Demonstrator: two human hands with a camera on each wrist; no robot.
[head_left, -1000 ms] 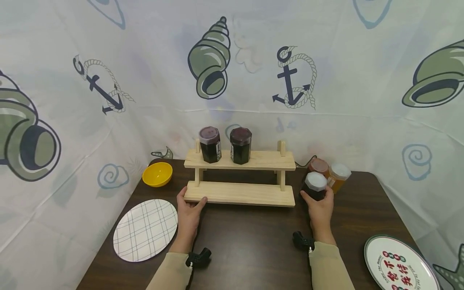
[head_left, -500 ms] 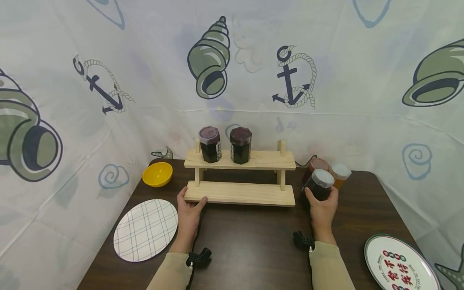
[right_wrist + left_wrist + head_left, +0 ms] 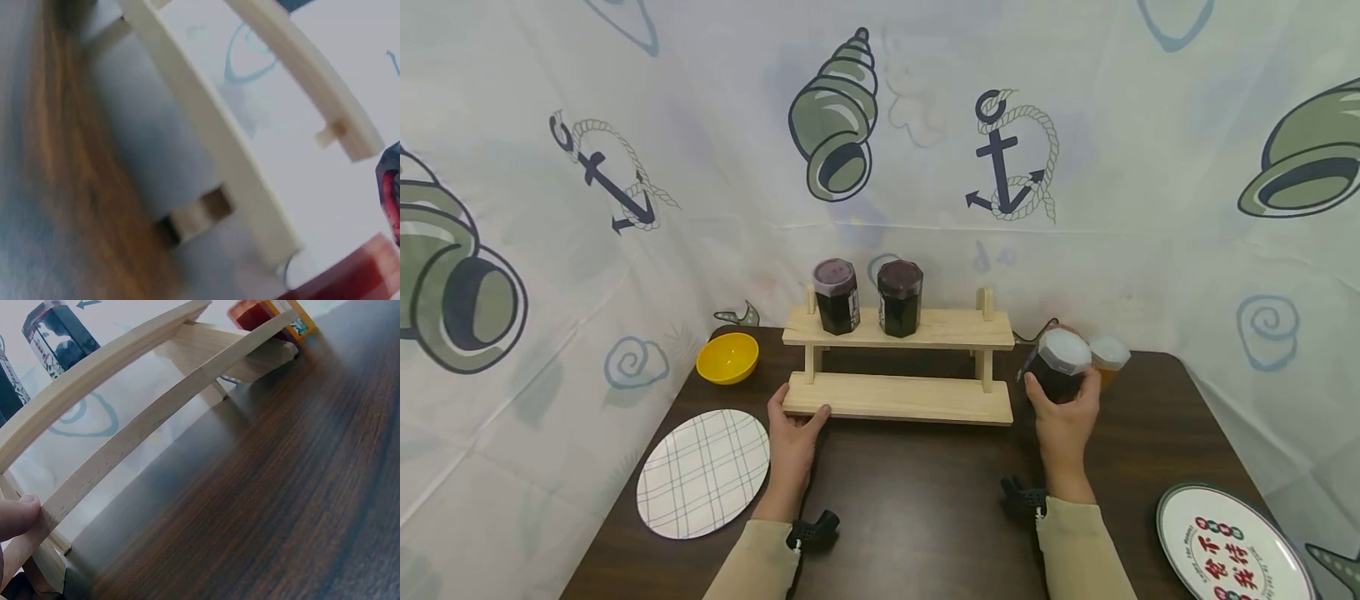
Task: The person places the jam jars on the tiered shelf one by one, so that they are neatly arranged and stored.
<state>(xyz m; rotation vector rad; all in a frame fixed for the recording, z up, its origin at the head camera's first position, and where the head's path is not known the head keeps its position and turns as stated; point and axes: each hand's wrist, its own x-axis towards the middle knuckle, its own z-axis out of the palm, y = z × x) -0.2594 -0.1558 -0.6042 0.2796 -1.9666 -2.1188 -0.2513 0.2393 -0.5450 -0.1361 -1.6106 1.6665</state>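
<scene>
My right hand (image 3: 1065, 433) holds a dark jar (image 3: 1051, 377) with a white lid, thumb on its left side and fingers on its right. The jar tilts, its top leaning right. At the lower left corner of a two-tier wooden rack (image 3: 895, 398), my left hand (image 3: 792, 446) grips the lower shelf; its thumb (image 3: 22, 515) presses on the board in the left wrist view. Two dark jars with purplish lids, one left (image 3: 837, 298) and one right (image 3: 900, 300), stand on the upper shelf.
Behind the held jar are a mostly hidden red jar (image 3: 356, 275) and an amber jar (image 3: 1108, 357) with a whitish lid. A yellow bowl (image 3: 727, 358) and a checked oval mat (image 3: 703, 475) lie left. A white plate with red characters (image 3: 1232, 546) sits at the front right.
My right hand has lifted the white-lidded jar and tilted it, bringing it in front of the red jar. My left hand keeps its place on the rack.
</scene>
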